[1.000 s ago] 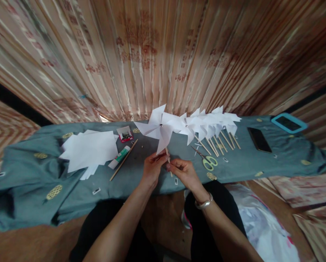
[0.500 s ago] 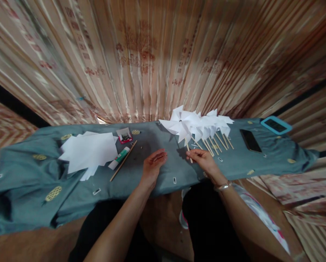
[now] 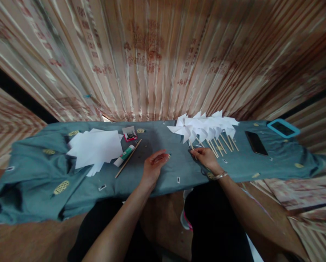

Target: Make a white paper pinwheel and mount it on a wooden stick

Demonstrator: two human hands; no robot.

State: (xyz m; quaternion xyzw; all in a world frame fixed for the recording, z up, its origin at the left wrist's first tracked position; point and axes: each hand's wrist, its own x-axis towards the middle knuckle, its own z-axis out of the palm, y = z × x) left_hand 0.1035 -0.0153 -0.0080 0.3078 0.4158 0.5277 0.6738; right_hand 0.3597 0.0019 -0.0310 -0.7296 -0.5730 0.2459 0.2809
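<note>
My right hand [image 3: 205, 157] pinches the wooden stick of a white paper pinwheel [image 3: 185, 130], the leftmost in a row. Its blades rest close against the other white pinwheels [image 3: 220, 123], whose sticks point toward me. Over the cloth to the left hovers my left hand [image 3: 155, 164], fingers loosely curved and apart, with nothing in it. Farther left, a loose wooden stick [image 3: 128, 158] lies beside a green and white glue stick [image 3: 124, 155]. Behind them stands a small open red box [image 3: 129, 134] with dark little pieces inside.
A stack of white paper sheets [image 3: 97, 147] lies on the left of the cloth-covered table [image 3: 163, 182]. To the right are a dark phone [image 3: 256, 143] and a blue-framed device [image 3: 283, 128]. A patterned curtain [image 3: 152, 65] hangs close behind the table.
My right hand has lowered the pinwheel from slightly above the table into the row beside the others. My left hand stays almost where it was. The whole view has shifted slightly.
</note>
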